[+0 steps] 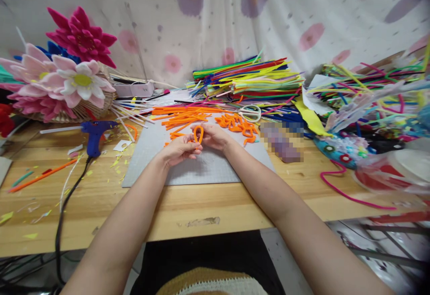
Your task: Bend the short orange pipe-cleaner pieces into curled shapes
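Note:
An orange pipe cleaner, bent into an upright loop, is held above the grey cutting mat. The fingers of my left hand pinch its lower end. Behind the loop, my right hand has its fingers closed at the loop's top and side, partly hidden by it. Straight orange pipe cleaners lie in a pile on the far part of the mat. To the right of my hands is a heap of bent orange pieces.
Scissors lie beyond the mat. A blue glue gun with a black cord stands at left, near a basket of fuzzy flowers. Bundled coloured pipe cleaners are stacked at the back. Clutter and a magenta strand lie at right.

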Demonstrator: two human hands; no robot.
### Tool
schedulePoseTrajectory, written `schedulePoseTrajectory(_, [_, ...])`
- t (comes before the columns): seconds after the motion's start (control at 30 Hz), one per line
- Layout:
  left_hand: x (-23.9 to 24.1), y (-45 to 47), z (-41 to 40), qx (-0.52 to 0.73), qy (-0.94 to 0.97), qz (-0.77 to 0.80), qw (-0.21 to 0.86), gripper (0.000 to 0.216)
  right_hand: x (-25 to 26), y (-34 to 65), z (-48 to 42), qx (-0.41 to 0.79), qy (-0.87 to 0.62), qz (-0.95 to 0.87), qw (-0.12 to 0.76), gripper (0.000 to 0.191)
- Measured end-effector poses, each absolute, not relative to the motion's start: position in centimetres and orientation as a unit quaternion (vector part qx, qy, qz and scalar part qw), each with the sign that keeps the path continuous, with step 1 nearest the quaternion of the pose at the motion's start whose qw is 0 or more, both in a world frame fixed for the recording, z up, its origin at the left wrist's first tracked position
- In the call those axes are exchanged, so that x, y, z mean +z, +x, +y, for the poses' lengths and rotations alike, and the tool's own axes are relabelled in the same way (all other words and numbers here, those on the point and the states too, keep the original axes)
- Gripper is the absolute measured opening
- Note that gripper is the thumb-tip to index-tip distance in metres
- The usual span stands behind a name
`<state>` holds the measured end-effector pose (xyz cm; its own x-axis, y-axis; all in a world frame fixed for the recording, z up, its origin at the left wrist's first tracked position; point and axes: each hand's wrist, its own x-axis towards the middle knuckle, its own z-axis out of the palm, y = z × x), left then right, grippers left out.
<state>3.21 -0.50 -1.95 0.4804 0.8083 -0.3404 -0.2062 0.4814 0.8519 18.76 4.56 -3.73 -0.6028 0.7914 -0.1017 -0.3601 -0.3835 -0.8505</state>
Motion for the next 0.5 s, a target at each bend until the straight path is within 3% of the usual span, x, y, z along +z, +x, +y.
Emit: schedulePoseTrajectory(0.5, [-2.10,3.37,-0.40,0.337,0.382,0.409,0.757,0.025,-3.45,18.50,4.66,0.753,-0.296,-0.430,0.401,0.014])
